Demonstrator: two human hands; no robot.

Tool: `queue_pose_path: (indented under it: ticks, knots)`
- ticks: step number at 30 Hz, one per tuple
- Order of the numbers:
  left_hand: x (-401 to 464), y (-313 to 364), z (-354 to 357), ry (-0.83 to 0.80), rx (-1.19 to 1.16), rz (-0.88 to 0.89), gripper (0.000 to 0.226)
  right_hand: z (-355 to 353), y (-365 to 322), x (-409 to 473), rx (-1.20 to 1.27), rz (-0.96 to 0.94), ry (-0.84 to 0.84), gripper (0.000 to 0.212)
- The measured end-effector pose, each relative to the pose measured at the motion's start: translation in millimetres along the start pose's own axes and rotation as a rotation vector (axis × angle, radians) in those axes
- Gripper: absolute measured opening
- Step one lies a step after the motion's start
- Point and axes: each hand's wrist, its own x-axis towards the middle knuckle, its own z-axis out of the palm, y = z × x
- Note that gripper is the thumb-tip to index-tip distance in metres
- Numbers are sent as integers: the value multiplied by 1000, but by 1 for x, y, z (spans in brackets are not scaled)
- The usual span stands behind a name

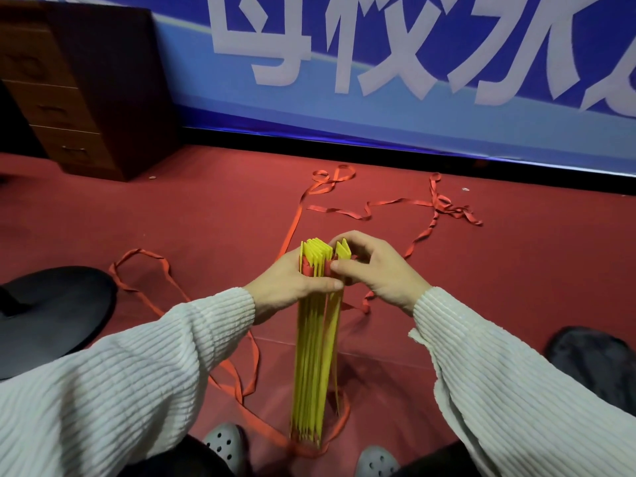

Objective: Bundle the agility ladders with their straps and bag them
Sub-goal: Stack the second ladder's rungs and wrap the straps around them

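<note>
Red carpet (206,215) runs to the far blue banner (447,108). We stand the yellow rungs (315,356) upright at centre; red straps (395,204) trail beyond. Our left hand (292,284) grips the stack's top; our right hand (375,270) pinches its right-hand rungs.

Left grip (292,280), right grip (371,266) curled, touching
</note>
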Motion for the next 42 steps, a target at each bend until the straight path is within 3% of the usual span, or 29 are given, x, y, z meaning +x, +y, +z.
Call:
queue_pose_path:
  ticks: [3, 8, 13, 18, 21, 23, 26, 28, 30, 33, 35, 38, 42]
  knots:
    - [2, -5, -2, 81, 29, 10, 36, 0, -5, -2, 12, 7, 3, 29]
    - [2, -3, -3, 39, 23, -1, 38, -5, 0, -3, 89, 31, 68, 26]
    - [3, -3, -2, 19, 82, -7, 39, 4, 0, -2, 207, 30, -1, 28]
    - [2, -6, 0, -69, 19, -17, 66, 6, 2, 0, 259, 43, 38, 30]
    - [1, -11, 6, -24, 23, -14, 77, 8, -1, 2, 291, 94, -72, 42]
    - [0, -13, 8, 30, 57, -23, 72, 7, -2, 3, 288, 140, -174, 48]
    - [-2, -8, 9, 7, 130, 38, 38, 3, -9, 0, 317, 191, -234, 52]
    - [-5, -3, 8, 4, 198, 86, 20, 4, -12, -4, 154, 152, -267, 58]
    - [-6, 5, 5, 11, 311, 144, 19, 6, -18, -6, -73, 65, -212, 59]
    - [-2, 19, 3, 140, 440, 285, 35, 3, -27, -1, -27, -62, 9, 44]
    - [0, 14, 5, 142, 325, 256, 49, 4, -25, 1, -7, -88, 65, 39]
    - [-5, -13, 10, 18, 346, 135, 49, 14, -4, -5, -145, -2, -11, 39]
    - [-7, 5, 3, -16, 414, 200, 42, 11, -18, -5, -254, -70, -53, 55]
